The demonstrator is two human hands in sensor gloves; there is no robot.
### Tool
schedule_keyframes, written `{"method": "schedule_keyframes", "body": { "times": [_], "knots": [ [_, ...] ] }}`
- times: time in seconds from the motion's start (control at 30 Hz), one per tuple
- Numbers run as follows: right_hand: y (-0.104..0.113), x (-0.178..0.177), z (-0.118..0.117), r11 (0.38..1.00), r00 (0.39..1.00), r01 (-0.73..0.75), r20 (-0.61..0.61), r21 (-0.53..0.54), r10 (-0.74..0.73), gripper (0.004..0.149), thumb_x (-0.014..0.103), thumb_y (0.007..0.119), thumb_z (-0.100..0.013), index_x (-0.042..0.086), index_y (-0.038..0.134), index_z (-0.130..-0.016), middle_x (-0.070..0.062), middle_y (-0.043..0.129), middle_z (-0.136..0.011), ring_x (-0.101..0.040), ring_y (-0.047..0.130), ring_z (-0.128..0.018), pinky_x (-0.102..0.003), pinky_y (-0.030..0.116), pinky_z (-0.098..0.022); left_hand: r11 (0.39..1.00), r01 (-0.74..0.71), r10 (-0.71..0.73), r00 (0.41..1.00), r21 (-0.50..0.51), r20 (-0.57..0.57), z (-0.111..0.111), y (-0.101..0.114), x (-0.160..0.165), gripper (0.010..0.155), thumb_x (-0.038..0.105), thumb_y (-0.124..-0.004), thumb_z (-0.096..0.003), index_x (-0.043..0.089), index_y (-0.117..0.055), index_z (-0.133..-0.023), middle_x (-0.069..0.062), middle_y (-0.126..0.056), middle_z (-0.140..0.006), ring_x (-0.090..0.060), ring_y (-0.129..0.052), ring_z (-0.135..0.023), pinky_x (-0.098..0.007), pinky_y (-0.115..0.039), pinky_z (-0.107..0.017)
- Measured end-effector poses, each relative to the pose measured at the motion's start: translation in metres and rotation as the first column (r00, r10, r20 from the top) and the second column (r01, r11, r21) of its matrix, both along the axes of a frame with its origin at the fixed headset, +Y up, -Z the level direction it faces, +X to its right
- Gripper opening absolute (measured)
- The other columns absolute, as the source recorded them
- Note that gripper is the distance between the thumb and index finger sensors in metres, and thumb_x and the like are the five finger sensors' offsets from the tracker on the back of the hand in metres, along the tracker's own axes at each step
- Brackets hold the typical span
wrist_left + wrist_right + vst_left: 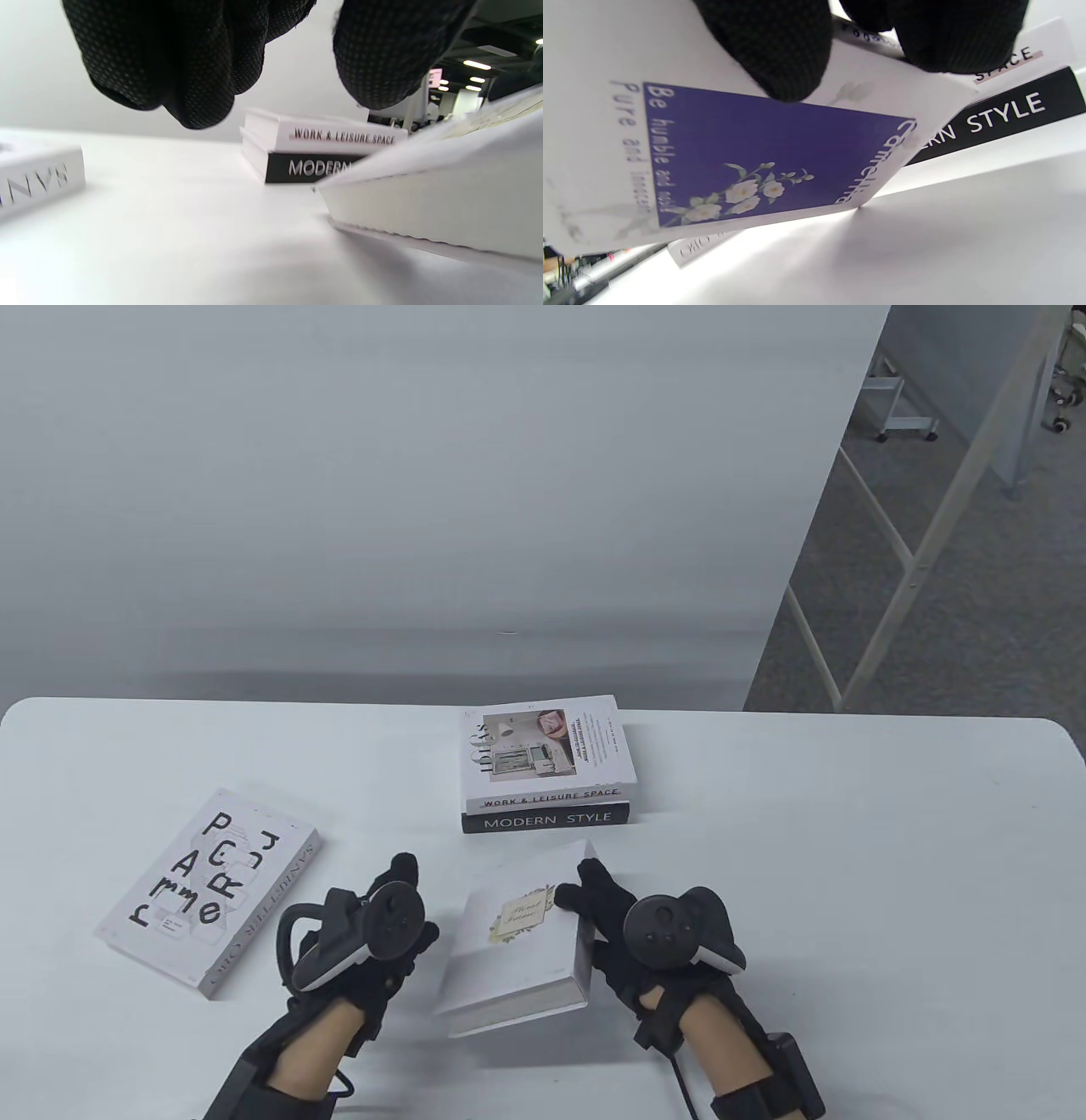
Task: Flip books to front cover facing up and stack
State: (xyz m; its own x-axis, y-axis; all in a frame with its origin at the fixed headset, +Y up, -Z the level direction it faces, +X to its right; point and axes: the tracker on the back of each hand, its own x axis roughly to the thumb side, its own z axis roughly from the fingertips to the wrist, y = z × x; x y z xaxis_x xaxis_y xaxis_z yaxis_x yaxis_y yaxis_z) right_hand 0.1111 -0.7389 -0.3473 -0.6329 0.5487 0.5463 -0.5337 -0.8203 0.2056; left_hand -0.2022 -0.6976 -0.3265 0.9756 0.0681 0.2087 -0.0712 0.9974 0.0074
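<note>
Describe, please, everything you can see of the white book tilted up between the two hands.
The white book is a thick hardback with a small floral label on its upper face and a purple panel with white flowers, reading "Camellia", on its underside. It is tilted, right edge raised, left edge on the table, just in front of the two-book stack. The right hand grips its right edge; the left hand sits by its left edge, contact unclear.
</note>
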Motion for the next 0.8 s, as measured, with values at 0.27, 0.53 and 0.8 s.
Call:
{"method": "schedule_keyframes", "body": {
  "times": [0.27, 0.53, 0.8],
  "knots": [
    [-0.009, 0.032, -0.015, 0.939, 0.95, 0.298, 0.148, -0.173, -0.274, 0.069, 0.026, 0.083, -0.039, 0.021, 0.048, -0.098, -0.035, 0.051, -0.098, -0.056, 0.08, -0.072, -0.055, 0.082, -0.046, 0.989, 0.112, -0.117, 0.992, 0.093, 0.045, 0.011, 0.03, -0.022, 0.095, 0.059, -0.079, -0.0419, 0.008, -0.038, -0.111, -0.032, -0.03, -0.11, -0.06, -0.049, -0.099, -0.07, -0.056, -0.065],
    [-0.019, 0.049, -0.02, 0.776, 0.808, 0.578, 0.304, -0.25, -0.504, 0.07, 0.033, 0.082, -0.04, 0.012, 0.048, -0.098, -0.038, 0.06, -0.092, -0.052, 0.085, -0.069, -0.05, 0.085, -0.044, 0.994, 0.062, -0.07, 0.994, 0.085, 0.088, 0.019, 0.046, -0.034, 0.109, 0.078, -0.07, -0.0378, 0.01, -0.033, -0.114, -0.031, -0.026, -0.113, -0.065, -0.03, -0.101, -0.079, -0.044, -0.065],
    [-0.032, 0.043, -0.035, 0.577, 0.637, 0.762, 0.498, -0.293, -0.588, 0.071, 0.042, 0.077, -0.044, 0.003, 0.047, -0.097, -0.036, 0.068, -0.087, -0.047, 0.09, -0.065, -0.044, 0.089, -0.042, 0.993, 0.065, -0.069, 0.997, 0.098, 0.039, 0.025, 0.061, -0.049, 0.11, 0.08, -0.069, -0.0378, 0.01, -0.033, -0.115, -0.032, -0.027, -0.114, -0.066, -0.029, -0.1, -0.079, -0.044, -0.065]
  ]
}}
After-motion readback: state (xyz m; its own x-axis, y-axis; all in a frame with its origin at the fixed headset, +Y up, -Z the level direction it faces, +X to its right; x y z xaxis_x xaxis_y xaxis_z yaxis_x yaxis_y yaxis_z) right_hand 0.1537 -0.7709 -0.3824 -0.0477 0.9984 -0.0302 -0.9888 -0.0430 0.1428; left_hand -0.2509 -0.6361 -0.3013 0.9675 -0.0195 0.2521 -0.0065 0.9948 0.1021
